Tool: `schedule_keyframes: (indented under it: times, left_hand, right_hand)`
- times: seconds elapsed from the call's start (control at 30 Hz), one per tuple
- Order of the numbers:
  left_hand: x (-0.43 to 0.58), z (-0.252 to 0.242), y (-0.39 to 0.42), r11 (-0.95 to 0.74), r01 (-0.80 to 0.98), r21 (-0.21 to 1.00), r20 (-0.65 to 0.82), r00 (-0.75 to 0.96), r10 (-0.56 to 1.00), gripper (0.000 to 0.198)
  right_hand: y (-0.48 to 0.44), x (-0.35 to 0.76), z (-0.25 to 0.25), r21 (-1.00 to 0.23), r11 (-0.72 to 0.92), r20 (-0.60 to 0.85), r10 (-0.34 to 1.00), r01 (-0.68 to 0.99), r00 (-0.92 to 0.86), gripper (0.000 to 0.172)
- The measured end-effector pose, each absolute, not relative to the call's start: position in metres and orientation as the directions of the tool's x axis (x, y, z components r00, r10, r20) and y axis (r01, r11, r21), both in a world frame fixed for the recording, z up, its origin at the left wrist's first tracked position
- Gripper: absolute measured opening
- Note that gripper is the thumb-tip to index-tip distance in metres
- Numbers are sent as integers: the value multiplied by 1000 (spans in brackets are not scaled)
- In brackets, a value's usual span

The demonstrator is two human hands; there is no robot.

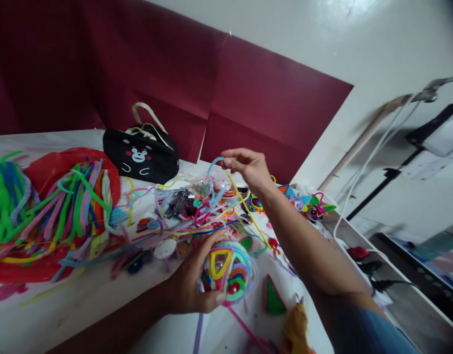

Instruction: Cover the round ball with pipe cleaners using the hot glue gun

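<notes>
My left hand [191, 280] is wrapped round a ball [228, 269] woven from coloured pipe cleaners, held low near the table's front. My right hand [248, 167] is raised above the table and pinches the curved end of a light blue pipe cleaner [212, 169], which runs down into a tangle of loose pipe cleaners [207, 211]. A yellow pipe cleaner [246, 209] slants beneath my right wrist.
A big heap of coloured pipe cleaners [52, 206] lies on a red plastic sheet [45, 167] at the left. A black bear-face bag [141, 155] stands at the back. Small pipe-cleaner figures [311, 206] sit at the right edge, a green triangle [273, 295] near the front.
</notes>
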State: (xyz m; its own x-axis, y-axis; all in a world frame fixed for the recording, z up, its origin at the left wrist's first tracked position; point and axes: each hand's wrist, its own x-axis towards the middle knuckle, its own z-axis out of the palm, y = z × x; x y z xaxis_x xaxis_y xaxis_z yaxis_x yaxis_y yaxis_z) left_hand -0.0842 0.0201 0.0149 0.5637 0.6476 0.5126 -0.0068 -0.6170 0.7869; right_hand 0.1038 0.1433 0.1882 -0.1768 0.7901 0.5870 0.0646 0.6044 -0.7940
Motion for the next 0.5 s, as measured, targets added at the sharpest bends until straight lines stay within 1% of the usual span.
schedule_keyframes:
  times: [0.07,0.17,0.27,0.33,0.4,0.5]
  left_hand:
    - [-84,12,23,-617,-12,787,520,553,651,99]
    - [-83,8,24,-637,-53,769,557,545,627,98]
    - [-82,11,22,-607,-74,791,540,550,637,97]
    - [-82,17,19,-573,-101,813,528,545,652,100]
    - [-82,24,16,-529,-158,834,523,533,665,106]
    - [-83,29,16,-431,-237,871,488,518,702,114]
  right_hand:
    - [137,110,194,-771,634,615,767,62,-183,23]
    - [130,120,200,-752,651,611,747,102,-263,25]
    - [123,132,200,-745,660,618,738,96,-269,25]
    - [118,139,194,-758,644,589,745,104,-313,25]
    - [109,146,184,-779,611,524,757,139,-390,28]
    - [89,152,169,-792,588,469,758,165,-454,29]
